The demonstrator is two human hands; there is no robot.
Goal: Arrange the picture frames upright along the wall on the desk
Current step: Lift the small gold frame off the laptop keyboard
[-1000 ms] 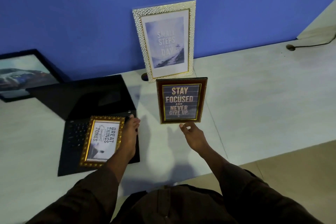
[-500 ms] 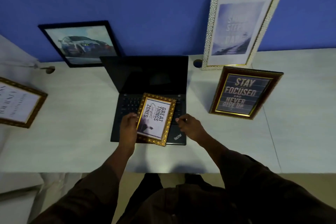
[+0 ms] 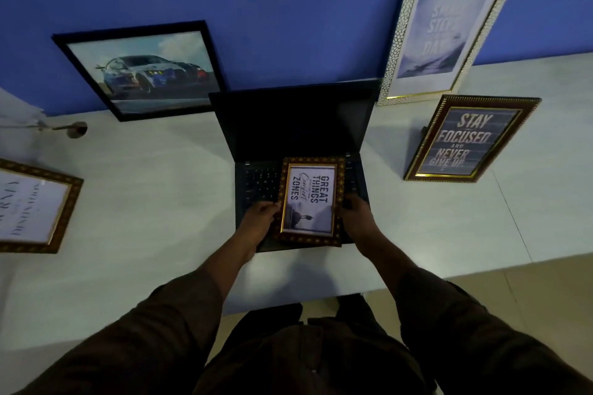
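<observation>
A small gold-framed picture (image 3: pixel 309 202) reading "Great things" lies over the laptop keyboard, its text turned sideways. My left hand (image 3: pixel 260 216) grips its left edge and my right hand (image 3: pixel 354 213) grips its right edge. A black-framed car picture (image 3: pixel 144 70) leans on the blue wall at the left. A tall white-and-gold frame (image 3: pixel 449 22) leans on the wall at the right. In front of it a brown "Stay focused" frame (image 3: pixel 471 139) stands upright by itself. A gold-framed print (image 3: pixel 35 205) lies at the far left.
An open black laptop (image 3: pixel 288 125) sits in the middle of the white desk (image 3: pixel 160 189), its screen toward the wall. A cable with a small round end (image 3: pixel 75 129) lies at the left. The desk's front edge runs just before my body.
My right hand let go of the brown frame, which now stands by itself, and moved left onto the small gold frame. Both hands now hold that frame. My view swung left.
</observation>
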